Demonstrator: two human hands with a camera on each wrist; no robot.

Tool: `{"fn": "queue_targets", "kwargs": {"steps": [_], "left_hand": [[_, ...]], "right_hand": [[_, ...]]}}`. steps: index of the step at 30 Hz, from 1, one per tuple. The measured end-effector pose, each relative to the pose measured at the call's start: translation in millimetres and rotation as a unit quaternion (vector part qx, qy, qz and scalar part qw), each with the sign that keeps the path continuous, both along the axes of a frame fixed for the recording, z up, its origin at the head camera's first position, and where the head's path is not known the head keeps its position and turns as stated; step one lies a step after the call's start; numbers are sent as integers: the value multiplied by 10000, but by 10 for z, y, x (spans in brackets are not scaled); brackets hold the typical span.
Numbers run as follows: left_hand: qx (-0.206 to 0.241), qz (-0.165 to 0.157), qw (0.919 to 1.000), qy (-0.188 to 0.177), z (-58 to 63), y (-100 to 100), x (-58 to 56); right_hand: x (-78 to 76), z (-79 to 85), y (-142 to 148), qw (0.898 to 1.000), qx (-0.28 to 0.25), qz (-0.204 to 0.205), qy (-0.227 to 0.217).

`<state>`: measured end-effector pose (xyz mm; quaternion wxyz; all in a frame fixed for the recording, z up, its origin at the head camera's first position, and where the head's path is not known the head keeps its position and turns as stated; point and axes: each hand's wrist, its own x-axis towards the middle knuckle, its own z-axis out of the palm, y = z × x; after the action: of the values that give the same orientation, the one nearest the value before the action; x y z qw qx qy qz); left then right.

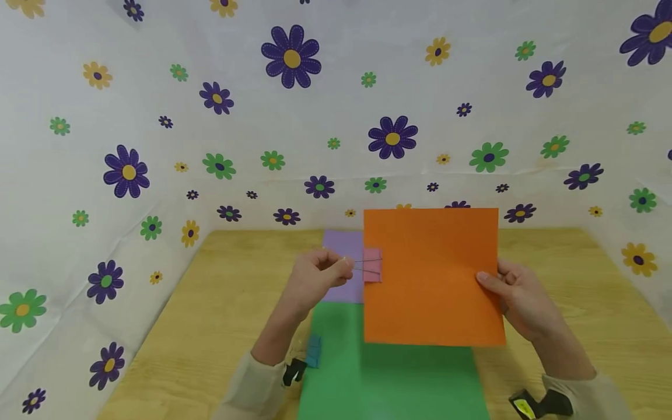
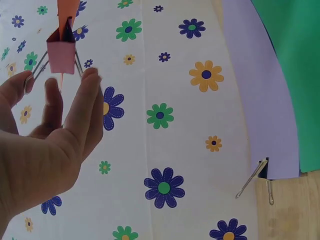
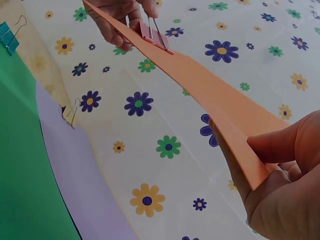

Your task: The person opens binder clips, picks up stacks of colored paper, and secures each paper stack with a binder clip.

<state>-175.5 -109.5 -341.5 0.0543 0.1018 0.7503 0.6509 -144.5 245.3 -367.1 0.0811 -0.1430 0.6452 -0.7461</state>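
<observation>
My left hand point(image 1: 315, 277) pinches the wire handles of a pink binder clip point(image 1: 373, 275) at the left edge of an orange sheet point(image 1: 430, 268). In the left wrist view, the thumb is on one handle and fingers on the other, with the sheet's edge at the clip's mouth point(image 2: 62, 57). Whether the clip bites the sheet or is squeezed apart I cannot tell. My right hand point(image 1: 525, 300) grips the sheet's right edge, thumb on the near face and fingers behind. The sheet is held up above a green sheet point(image 1: 420, 382) and a purple sheet point(image 1: 341, 242).
A teal binder clip point(image 1: 314, 352) sits on the green sheet's left edge. Another binder clip point(image 3: 70, 117) with wire handles is on the purple sheet's corner. Flower-printed white cloth point(image 1: 325, 105) stands behind and beside the wooden table point(image 1: 210, 326).
</observation>
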Motion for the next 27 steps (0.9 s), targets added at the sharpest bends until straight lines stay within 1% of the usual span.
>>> {"fn": "queue_targets", "kwargs": {"steps": [2, 5, 9, 12, 15, 18, 21, 24, 27], "left_hand": [[-291, -278, 9992, -12, -11, -6, 12], [-659, -685, 9955, 6, -33, -6, 21], [-822, -1151, 9898, 162, -40, 29, -9], [-860, -1393, 9860, 300, -15, 78, -42], [-896, -1535, 9836, 308, 0, 112, -56], [-947, -1639, 9815, 285, 18, 161, -64], [-1012, -1686, 9801, 261, 32, 225, -72], [-1054, -1690, 9798, 192, 19, 292, -87], [-1137, -1683, 9791, 76, -16, 355, -102]], "right_hand": [[21, -8, 27, 9999, 131, -18, -82], [45, -18, 65, 9995, 256, -24, -184], [41, -8, 128, 9990, 401, -94, -196], [33, 17, 195, 9981, 564, -154, -217], [30, 6, 241, 9972, 676, -182, -270], [30, -9, 303, 9975, 626, -180, -288], [27, -20, 370, 9984, 457, -166, -285], [26, -30, 437, 9987, 378, -173, -288], [25, -48, 494, 9978, 539, -220, -319]]}}
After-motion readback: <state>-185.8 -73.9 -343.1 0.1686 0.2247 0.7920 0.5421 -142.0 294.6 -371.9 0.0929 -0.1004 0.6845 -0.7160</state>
